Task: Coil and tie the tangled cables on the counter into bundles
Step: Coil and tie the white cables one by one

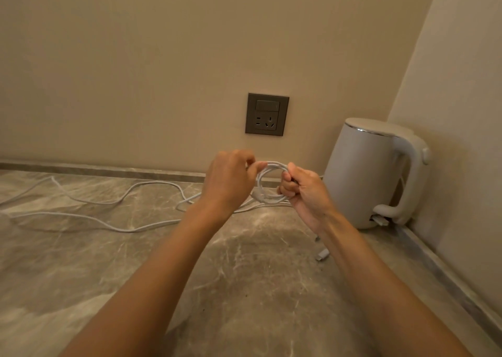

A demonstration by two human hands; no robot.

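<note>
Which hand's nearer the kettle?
Right. The right hand grips the cable coil just left of the kettle; the left hand pinches the coil's far side, farther away.

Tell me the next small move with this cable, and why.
Probably pull in more of the loose cable with the left hand and lay another loop onto the coil, which the right hand grips. Both hands hold the small coil above the counter, and much cable trails leftward across it, so tying now seems too early.
</note>
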